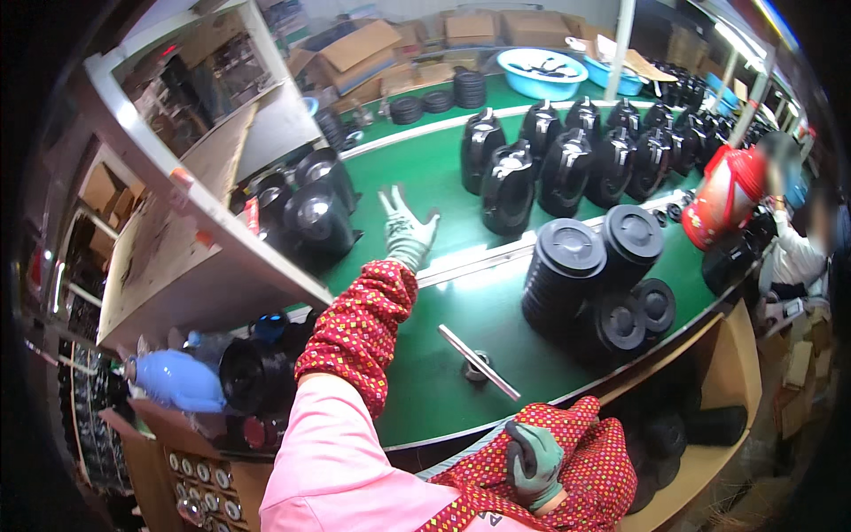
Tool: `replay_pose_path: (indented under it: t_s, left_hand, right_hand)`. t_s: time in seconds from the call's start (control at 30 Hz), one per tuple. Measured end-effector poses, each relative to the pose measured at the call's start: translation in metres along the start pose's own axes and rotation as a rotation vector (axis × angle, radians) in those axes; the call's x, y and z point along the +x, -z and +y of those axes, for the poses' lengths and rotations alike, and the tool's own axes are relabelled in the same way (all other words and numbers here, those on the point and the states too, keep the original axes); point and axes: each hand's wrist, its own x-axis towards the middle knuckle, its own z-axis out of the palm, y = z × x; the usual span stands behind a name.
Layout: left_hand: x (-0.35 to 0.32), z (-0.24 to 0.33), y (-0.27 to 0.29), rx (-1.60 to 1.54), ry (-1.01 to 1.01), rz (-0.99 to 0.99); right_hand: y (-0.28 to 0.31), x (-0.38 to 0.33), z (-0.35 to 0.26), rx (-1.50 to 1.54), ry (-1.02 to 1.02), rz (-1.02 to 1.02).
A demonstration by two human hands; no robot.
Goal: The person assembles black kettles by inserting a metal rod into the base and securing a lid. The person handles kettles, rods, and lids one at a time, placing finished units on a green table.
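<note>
My left hand (409, 234), in a pale green and white glove, reaches over the green work surface (417, 337) with fingers spread and nothing in it. Glossy black rounded housings (319, 217) stand just to its left. Close to my body, my right hand (534, 461), gloved likewise, is curled around something dark that its fingers mostly hide. Between the hands, a metal bar (480, 362) lies slantwise across a small round metal piece. Stacks of black ridged discs (567, 253) stand to the right, with more discs tipped on edge beside them.
Rows of glossy black housings (508, 188) line the belt's far side. Behind are a light-blue basin (542, 74) and cardboard boxes (359, 49). A carton (740, 355) with black parts sits at the near right. A shelf frame (222, 239) bounds the left. Another person (798, 253) works far right.
</note>
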Motion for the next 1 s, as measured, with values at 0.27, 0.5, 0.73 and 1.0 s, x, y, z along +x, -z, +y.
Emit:
replay_pose_path:
  t_s: [0.27,0.5,0.73,1.0]
  left_hand:
    - [0.053,-0.094,0.091,0.371,0.421,-0.006]
    - [0.036,-0.116,0.106,0.356,0.138,0.136]
    - [-0.08,0.011,0.195,-0.113,-0.705,-0.133]
    - [-0.196,0.113,0.26,-0.284,-1.25,-0.647]
  right_hand:
    - [-0.001,-0.003,0.0,-0.012,0.026,0.011]
    - [-0.009,-0.001,0.0,-0.018,0.023,-0.014]
    - [0.02,0.038,0.006,0.357,-0.195,-0.001]
    - [0.114,0.1,-0.078,0.87,-0.598,-0.27]
